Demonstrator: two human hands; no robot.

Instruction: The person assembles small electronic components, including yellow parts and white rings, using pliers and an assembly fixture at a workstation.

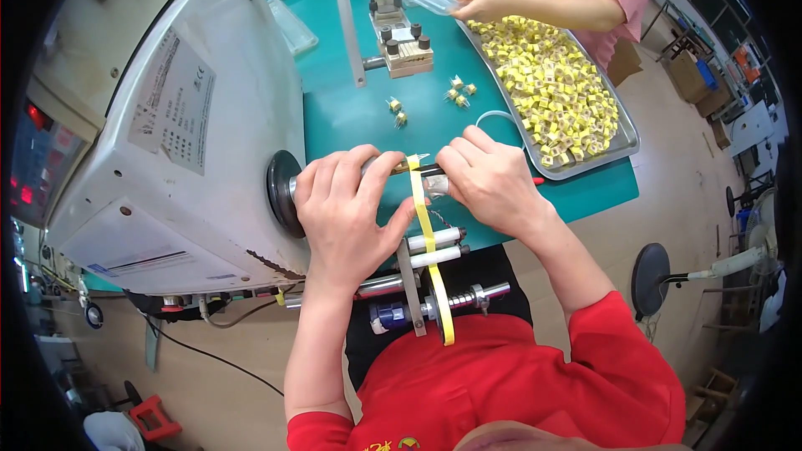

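From where I stand, both of the worker's forearms reach up from red sleeves, and the hands meet low in front of the pale machine (209, 117). The left hand (344, 209) lies back upward beside the black disc (286, 194), its fingers bent over the shaft and its thumb stretched toward the yellow tape (423, 215); I can't tell whether it grips anything. The right hand (493, 179) comes in from the other side, wrist bent inward, fingers curled at the dark rod (431, 170); whether they're clenched on it is hidden from me. Between the hands sits a small yellow bobbin (413, 163), pale pins sticking out to the right. The tape hangs from it as a narrow, bright strip, running down across the two white rollers (434, 256) to the roll near the worker's lap
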